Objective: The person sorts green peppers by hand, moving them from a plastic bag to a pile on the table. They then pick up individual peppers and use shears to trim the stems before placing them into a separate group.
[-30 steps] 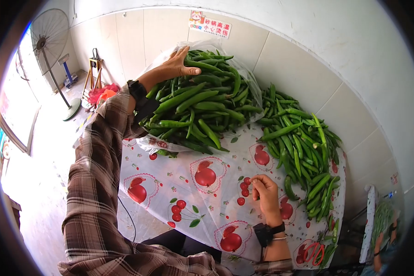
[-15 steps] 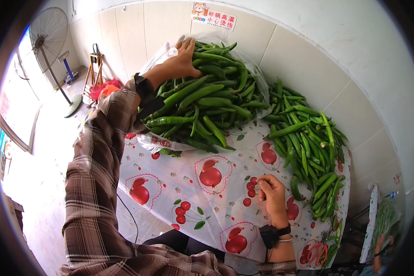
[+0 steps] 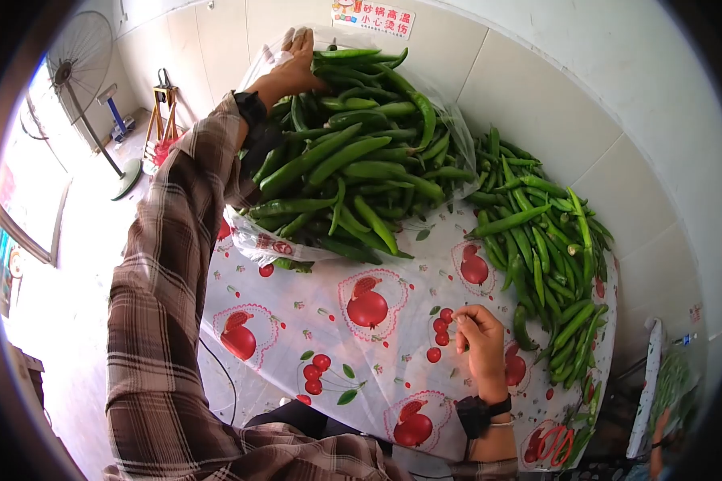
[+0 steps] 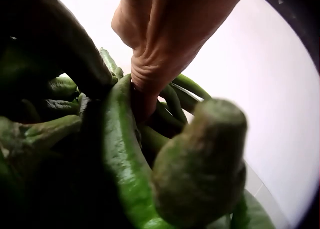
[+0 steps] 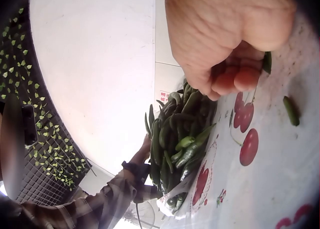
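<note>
Long green peppers are heaped in a clear plastic bag at the table's back left. My left hand rests on the far left top of this heap, fingers stretched toward the bag's back edge. In the left wrist view, the thumb side of that hand reaches down among the peppers, where its tip is hidden. My right hand stays over the front right of the table with loosely curled fingers and nothing held. Its bent fingers show in the right wrist view.
A second pile of slimmer green peppers lies along the right side against the tiled wall. Red-handled scissors lie at the near right corner. A fruit-print cloth covers the table; a standing fan is at far left.
My left hand has shifted farther back over the bagged heap, its thumb no longer showing on top. The right hand stays in nearly the same place and pose.
</note>
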Tool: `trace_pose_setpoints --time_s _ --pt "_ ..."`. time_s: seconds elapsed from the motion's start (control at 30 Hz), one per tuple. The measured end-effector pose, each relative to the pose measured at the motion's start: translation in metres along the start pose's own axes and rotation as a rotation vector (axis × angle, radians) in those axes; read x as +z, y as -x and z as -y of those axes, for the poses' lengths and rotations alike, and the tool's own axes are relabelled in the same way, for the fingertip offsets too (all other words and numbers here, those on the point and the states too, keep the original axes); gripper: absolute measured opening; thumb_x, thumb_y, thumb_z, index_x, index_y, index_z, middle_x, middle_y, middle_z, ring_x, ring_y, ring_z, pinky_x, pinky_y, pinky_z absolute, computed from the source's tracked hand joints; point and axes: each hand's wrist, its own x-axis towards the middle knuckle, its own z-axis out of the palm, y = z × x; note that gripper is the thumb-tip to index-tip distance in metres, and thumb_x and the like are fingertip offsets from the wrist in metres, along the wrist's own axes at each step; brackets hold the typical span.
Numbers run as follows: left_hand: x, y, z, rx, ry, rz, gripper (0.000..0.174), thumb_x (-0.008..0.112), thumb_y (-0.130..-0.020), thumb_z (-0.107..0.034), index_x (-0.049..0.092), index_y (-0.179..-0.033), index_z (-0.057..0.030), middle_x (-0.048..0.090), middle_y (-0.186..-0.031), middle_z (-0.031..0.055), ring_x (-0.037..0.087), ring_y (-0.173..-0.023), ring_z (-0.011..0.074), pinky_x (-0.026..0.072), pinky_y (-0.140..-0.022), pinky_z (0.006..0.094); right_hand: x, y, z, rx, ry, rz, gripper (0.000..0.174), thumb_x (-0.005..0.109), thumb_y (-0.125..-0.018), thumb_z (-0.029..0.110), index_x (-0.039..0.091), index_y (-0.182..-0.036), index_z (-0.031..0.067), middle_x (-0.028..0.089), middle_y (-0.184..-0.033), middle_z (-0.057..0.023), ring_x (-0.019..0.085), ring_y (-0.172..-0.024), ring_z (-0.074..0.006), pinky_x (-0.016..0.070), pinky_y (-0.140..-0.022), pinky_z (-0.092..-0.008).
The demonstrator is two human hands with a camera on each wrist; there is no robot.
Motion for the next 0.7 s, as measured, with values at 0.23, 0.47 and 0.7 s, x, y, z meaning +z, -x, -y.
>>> trace_pose_setpoints --time_s 0.23,0.47,0.7 --pt "-0.005 -0.002 0.023 0.04 -0.019 -0.085 0.088 0.066 -0.067 -0.019 0.018 -0.138 0.0048 0.02 -0.143 0.0241 0.015 -0.135 0.0341 0.0172 -0.111 0.0387 0.0 0.0 0.004 -0.011 -0.032 0.025 0.01 0.053 -0.088 0.009 0.059 -0.087 0.0005 0.048 -0.059 0.0018 0.041 -0.046 -0.0042 0.0339 -0.043 -0.0188" --pt "-0.057 0.02 0.001 0.096 0.415 0.134 0.097 0.067 -0.059 -0.025 0.02 -0.138 0.0039 0.021 -0.144 0.0223 0.014 -0.136 0.0324 0.0164 -0.11 0.0407 -0.001 0.0 0.002 -0.019 -0.043 0.048 0.011 0.053 -0.088 0.01 0.058 -0.088 0.0012 0.047 -0.057 0.002 0.04 -0.046 -0.0038 0.0337 -0.044 -0.0185" --pt "-0.065 0.058 -0.031 0.139 0.154 0.468 0.123 0.074 -0.055 -0.056 0.008 -0.141 0.0027 0.011 -0.147 0.021 0.003 -0.137 0.0322 0.0095 -0.109 0.0515 0.0 0.001 0.0 -0.032 -0.049 0.03 0.01 0.053 -0.087 0.009 0.059 -0.086 0.001 0.047 -0.058 0.0029 0.04 -0.045 -0.0037 0.0326 -0.042 -0.0184"
